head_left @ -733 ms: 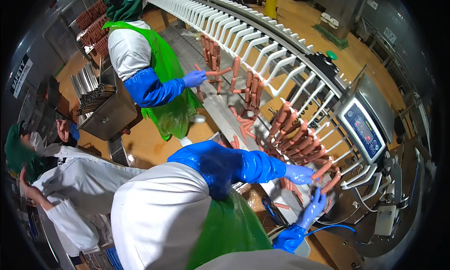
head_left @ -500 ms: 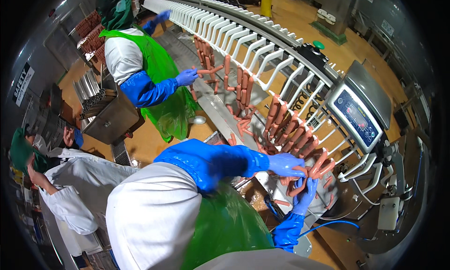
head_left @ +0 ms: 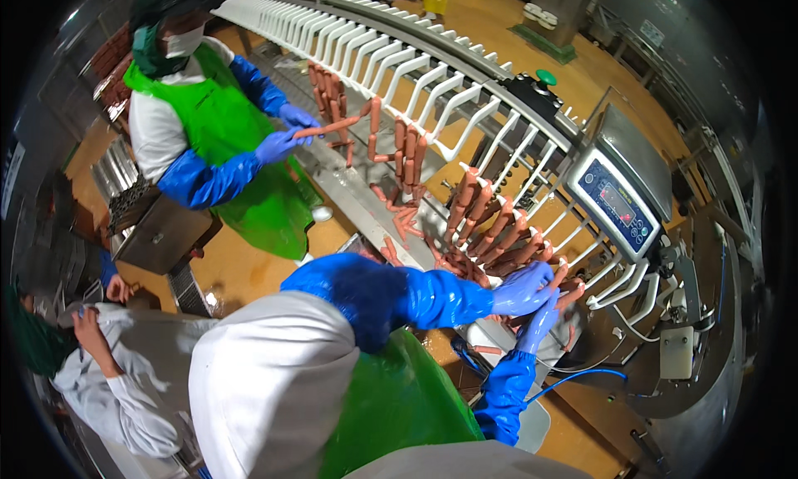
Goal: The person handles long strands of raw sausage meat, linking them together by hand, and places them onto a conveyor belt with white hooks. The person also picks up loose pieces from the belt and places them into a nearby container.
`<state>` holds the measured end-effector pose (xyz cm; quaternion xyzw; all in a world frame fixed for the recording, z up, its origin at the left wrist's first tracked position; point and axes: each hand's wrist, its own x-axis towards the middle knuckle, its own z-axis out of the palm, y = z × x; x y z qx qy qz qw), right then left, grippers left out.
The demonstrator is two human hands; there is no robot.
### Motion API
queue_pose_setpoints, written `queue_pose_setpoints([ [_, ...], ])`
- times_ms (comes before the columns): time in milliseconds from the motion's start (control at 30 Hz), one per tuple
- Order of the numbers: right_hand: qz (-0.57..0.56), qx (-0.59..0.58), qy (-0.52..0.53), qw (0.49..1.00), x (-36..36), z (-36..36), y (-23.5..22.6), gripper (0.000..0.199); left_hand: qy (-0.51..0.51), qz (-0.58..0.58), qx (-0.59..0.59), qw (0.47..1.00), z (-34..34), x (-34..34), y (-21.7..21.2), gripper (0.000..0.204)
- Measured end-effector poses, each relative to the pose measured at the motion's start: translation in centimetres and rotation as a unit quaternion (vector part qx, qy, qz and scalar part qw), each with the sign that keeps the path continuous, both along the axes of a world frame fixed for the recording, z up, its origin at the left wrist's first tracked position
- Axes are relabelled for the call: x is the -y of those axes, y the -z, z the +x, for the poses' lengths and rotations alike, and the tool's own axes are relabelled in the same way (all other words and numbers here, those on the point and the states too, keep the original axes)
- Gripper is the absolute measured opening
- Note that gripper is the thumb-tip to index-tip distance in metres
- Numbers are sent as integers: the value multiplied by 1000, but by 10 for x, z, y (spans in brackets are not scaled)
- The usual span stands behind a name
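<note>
My left hand (head_left: 522,291), gloved in purple, reaches in from the left with its fingers curled beside the hanging sausage links (head_left: 503,229). What lies inside its fingers is hidden. My right hand (head_left: 540,323), in a like glove, comes up from below and closes on a sausage link (head_left: 572,297) at the right end of the row. Both hands are close together, the left partly covering the right. The links hang in loops from white hooks (head_left: 465,105) on a long curved rail.
A scale-like control panel (head_left: 619,203) stands right of the hooks. Loose sausages lie on the metal table (head_left: 349,195) below. Across the table, a co-worker (head_left: 208,121) in a green apron holds a sausage string (head_left: 337,125). Another person (head_left: 125,362) in white is at lower left.
My hands have moved up and closer together at the hooks; sausages that showed between them are now mostly out of sight. The co-worker now has both hands at the sausage string.
</note>
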<state>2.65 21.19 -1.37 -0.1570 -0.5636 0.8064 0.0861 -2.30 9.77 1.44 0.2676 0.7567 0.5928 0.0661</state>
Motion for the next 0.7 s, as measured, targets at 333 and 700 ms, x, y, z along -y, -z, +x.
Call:
queue_pose_setpoints([
  [333,104,127,-298,940,9,-2,-48,31,30,-200,0,979,19,70,-5,41],
  [700,344,77,-173,920,44,-24,4,41,119,-110,400,902,-11,142,54,24],
])
